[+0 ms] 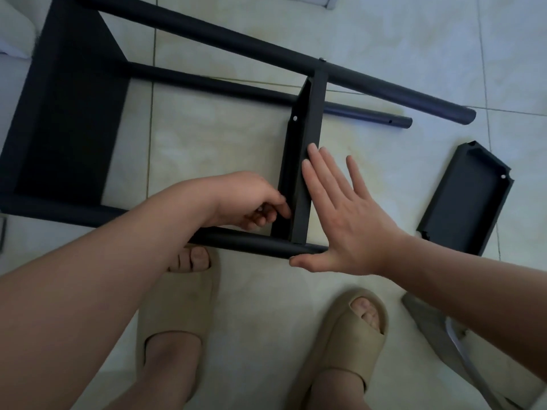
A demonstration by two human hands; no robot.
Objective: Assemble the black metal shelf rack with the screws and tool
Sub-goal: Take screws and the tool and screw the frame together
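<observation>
rack [74, 128] lies on its side on the floor [225, 137]. stiff painted steel, probably light but slick. right hand [349, 220] is spread flat against the middle shelf panel [305, 161], thumb on the near tube [251, 243]. left hand [251, 199] curls round a small shiny bit [260, 208], maybe a screw. i'd grab the tubes, not the panel edges.

Dim, even light falls on the pale tiled floor [231, 137], with only faint, soft shadows beside the right hand [349, 214]. The black rack [74, 113] left of it loses detail in darkness. Tile lines bow toward the edges; focus is slightly soft throughout.
</observation>
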